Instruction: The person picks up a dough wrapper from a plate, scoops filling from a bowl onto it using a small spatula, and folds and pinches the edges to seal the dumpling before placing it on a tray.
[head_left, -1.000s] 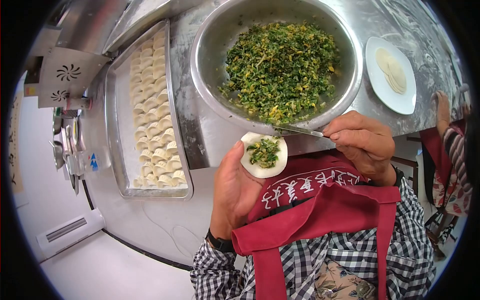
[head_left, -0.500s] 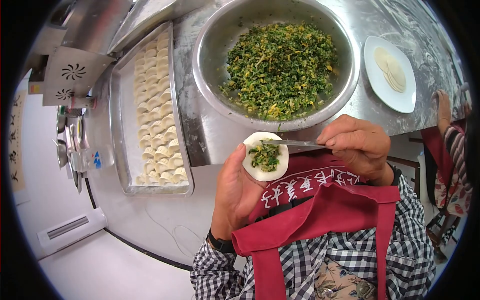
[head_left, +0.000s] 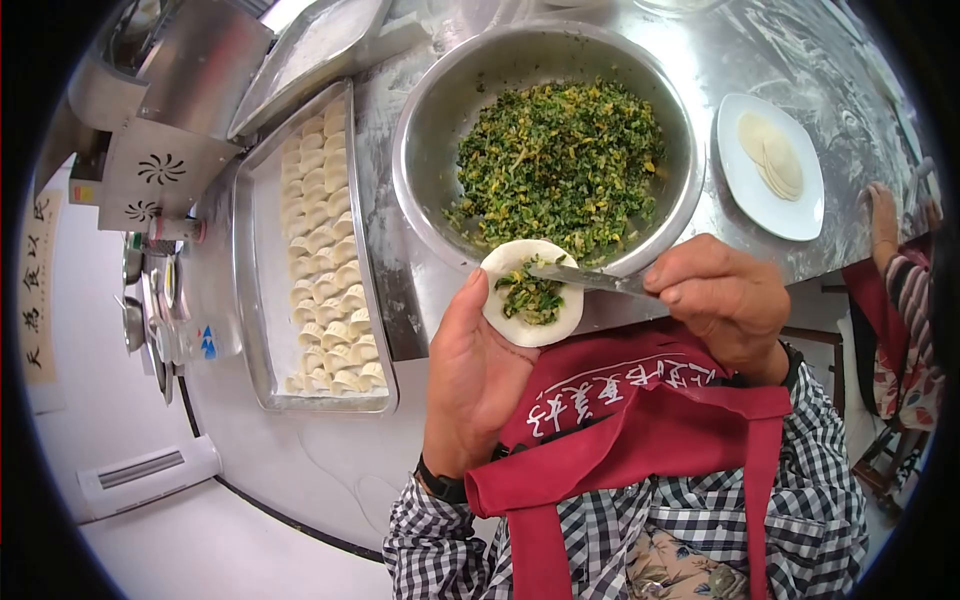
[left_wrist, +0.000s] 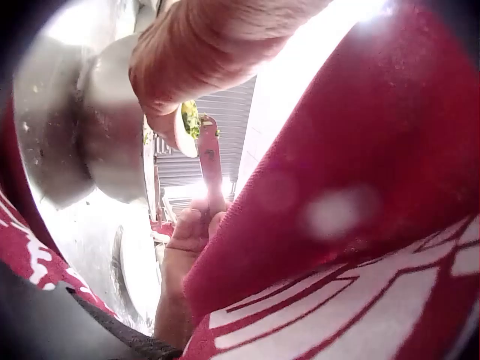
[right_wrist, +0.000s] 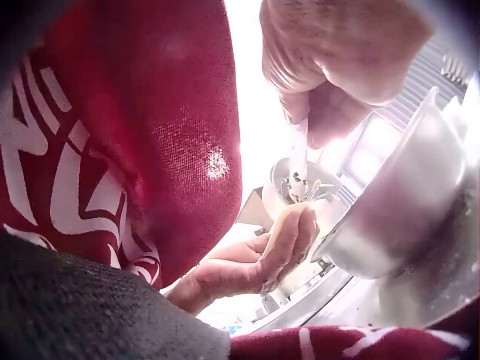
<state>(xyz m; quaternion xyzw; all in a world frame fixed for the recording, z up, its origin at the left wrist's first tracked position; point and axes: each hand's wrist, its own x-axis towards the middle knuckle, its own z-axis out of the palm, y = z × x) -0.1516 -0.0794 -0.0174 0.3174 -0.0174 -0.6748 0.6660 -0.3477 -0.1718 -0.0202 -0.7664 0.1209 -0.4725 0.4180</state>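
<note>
In the head view, my left hand (head_left: 465, 370) holds a round dumpling wrapper (head_left: 505, 328), its thumb along the near edge and the fingers hidden underneath. Chopped green and yellow filling (head_left: 530, 300) is heaped in the middle of the wrapper. My right hand (head_left: 725, 300) pinches a flat metal spatula (head_left: 605, 282) between thumb and fingers, and its tip lies on the filling. From the right wrist, the left hand (right_wrist: 255, 266) looks cupped around the wrapper, below the spatula (right_wrist: 298, 165). The left wrist view shows the spatula's blade (left_wrist: 210, 157) close against the filling.
A large steel bowl (head_left: 440, 130) of the same filling stands just beyond the wrapper. On the left, a metal tray (head_left: 247, 270) carries rows of folded dumplings (head_left: 330, 270). To the right, a white plate (head_left: 738, 195) bears several bare wrappers (head_left: 770, 155). Another person's hand (head_left: 884, 225) rests at the table's edge.
The spatula's tip has gone from the bowl's rim onto the filling in the wrapper. The left hand has lifted the wrapper slightly, so it now overlaps the bowl's rim. The head view has shifted a little.
</note>
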